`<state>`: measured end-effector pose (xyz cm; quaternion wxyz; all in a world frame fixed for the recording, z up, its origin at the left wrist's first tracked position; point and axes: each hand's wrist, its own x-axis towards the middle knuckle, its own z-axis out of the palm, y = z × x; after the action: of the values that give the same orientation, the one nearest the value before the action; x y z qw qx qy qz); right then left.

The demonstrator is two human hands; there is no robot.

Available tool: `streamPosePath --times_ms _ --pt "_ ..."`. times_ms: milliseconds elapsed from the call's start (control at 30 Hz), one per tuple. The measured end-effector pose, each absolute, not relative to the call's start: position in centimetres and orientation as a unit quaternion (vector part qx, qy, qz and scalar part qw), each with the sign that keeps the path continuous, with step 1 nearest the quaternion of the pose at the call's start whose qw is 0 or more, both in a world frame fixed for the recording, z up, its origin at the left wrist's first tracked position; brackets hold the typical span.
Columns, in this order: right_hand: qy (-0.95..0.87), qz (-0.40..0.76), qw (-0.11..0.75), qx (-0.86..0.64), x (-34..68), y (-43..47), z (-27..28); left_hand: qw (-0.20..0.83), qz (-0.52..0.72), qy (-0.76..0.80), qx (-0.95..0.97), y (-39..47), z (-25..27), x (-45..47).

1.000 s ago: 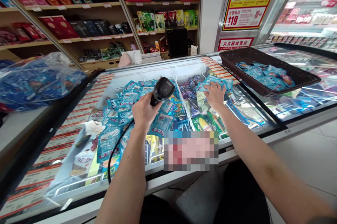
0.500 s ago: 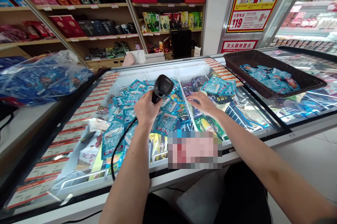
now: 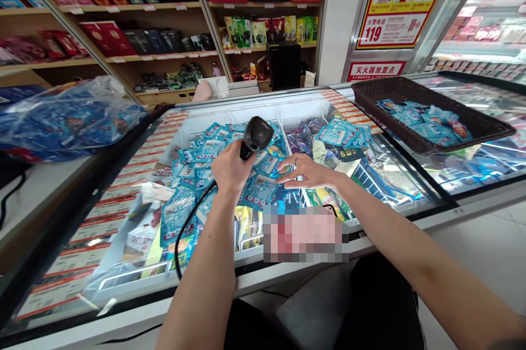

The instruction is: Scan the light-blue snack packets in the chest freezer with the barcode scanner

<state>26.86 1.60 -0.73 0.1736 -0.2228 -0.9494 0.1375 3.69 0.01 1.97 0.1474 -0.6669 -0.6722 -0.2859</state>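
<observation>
A black corded barcode scanner [image 3: 258, 135] is gripped in my left hand [image 3: 230, 168], its head tilted over a spread of teal snack packets [image 3: 211, 150]. The cable drops from the grip past my wrist. My right hand [image 3: 306, 172] hovers palm down with fingers apart, just right of the scanner, near a teal packet [image 3: 263, 188]. Nothing shows between its fingers. A separate small stack of teal packets [image 3: 344, 133] lies on the right, beyond that hand.
The packets lie on the glass top of a chest freezer [image 3: 283, 270]. A brown woven basket [image 3: 431, 90] with teal packets stands at right. On the left sits a clear plastic bag [image 3: 69, 117] of blue packages. Stocked shelves [image 3: 139, 57] line the back; a blurred patch covers something in front.
My right hand has shifted left, from beside the packet stack toward the packets under the scanner, and its fingers have spread. The left hand still holds the scanner in nearly the same place.
</observation>
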Motion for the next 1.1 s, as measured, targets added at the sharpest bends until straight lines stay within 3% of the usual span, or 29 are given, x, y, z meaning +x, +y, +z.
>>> streamPosePath --times_ms 333,533,767,1100 --pt "-0.882 0.105 0.258 -0.381 29.1 3.2 -1.6 0.139 -0.281 -0.666 -0.677 -0.2 2.0 4.1" --pt "-0.861 0.060 0.230 -0.450 28.4 2.8 -1.7 0.121 -0.267 -0.645 -0.705 -0.2 1.8 4.5" --pt "-0.837 0.125 0.255 -0.467 28.8 3.7 -2.4 0.111 -0.251 -0.620 -0.735 -0.2 1.7 5.0" --pt "-0.695 0.264 0.461 -0.485 30.2 6.5 -3.8 0.116 -0.264 -0.623 -0.727 -0.1 1.8 5.2"
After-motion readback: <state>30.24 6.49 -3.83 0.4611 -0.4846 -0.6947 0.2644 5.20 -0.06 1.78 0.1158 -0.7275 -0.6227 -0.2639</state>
